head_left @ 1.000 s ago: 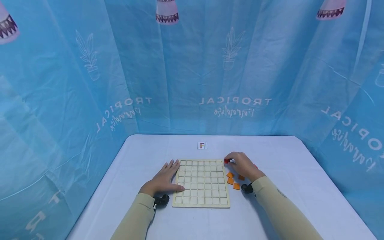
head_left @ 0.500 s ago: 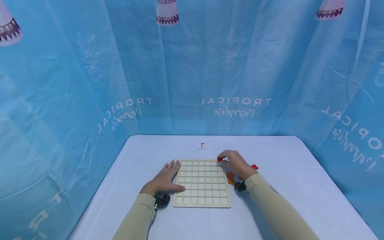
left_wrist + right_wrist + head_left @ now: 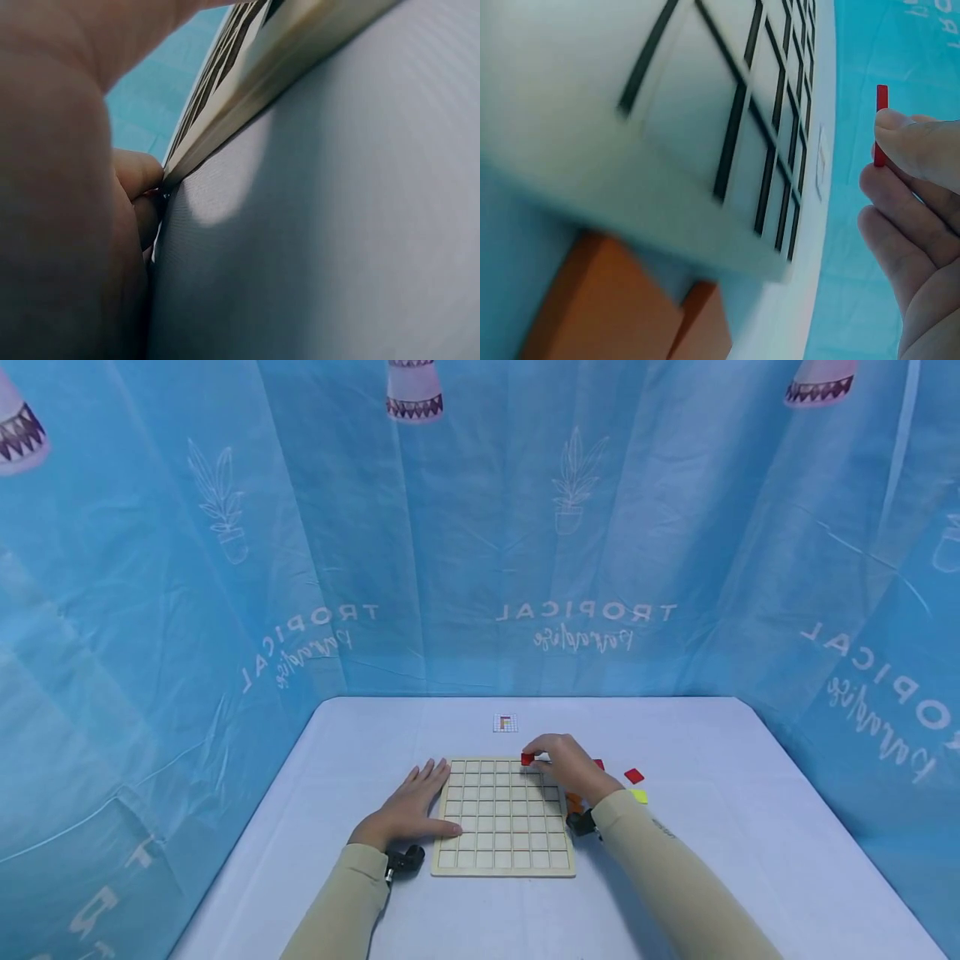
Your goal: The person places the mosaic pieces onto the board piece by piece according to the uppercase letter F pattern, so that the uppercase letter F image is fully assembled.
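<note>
While the right hand pinches a red tile between thumb and fingers, the tile appears at the far row of the gridded board; whether it touches cannot be told. Edge-on in the right wrist view, it juts past the thumb tip. Orange tiles lie just beside the board's right edge, with a yellow tile farther right. The left hand lies with fingers extended along the left edge, thumb on the board. Beyond stands a small printed grid card on the white table. Mirror-reversed lettering on the blue curtain reads "TROPICAL Paradise"; a dark mark on the right sleeve is too small to read.
</note>
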Motion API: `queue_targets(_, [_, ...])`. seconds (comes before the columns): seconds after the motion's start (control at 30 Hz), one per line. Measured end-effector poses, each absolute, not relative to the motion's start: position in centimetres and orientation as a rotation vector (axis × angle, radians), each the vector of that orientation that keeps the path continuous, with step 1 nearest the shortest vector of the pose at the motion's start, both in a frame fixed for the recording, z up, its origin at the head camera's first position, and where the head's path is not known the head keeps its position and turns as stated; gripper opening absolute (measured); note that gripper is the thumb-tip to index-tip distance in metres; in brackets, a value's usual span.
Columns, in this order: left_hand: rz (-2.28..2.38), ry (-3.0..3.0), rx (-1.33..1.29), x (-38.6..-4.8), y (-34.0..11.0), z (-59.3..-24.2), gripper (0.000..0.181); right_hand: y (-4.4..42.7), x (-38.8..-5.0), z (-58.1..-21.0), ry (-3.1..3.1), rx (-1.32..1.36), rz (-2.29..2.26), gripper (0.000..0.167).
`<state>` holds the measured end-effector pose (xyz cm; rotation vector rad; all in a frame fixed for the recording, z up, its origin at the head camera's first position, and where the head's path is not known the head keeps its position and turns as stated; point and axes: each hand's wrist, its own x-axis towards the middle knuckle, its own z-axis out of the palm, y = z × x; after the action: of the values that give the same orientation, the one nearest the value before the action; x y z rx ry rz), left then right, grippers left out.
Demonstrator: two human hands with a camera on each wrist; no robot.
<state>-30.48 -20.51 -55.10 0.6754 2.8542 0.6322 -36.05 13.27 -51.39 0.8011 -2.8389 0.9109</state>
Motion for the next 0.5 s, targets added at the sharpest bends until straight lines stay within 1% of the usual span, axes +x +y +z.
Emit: queue_targets(0.5, [0.65, 2.86, 0.659, -30.3, -20.4, -55.0, 0.126, 10.6, -35.8, -51.1, -2.862, 0.887, 0.923, 0.029])
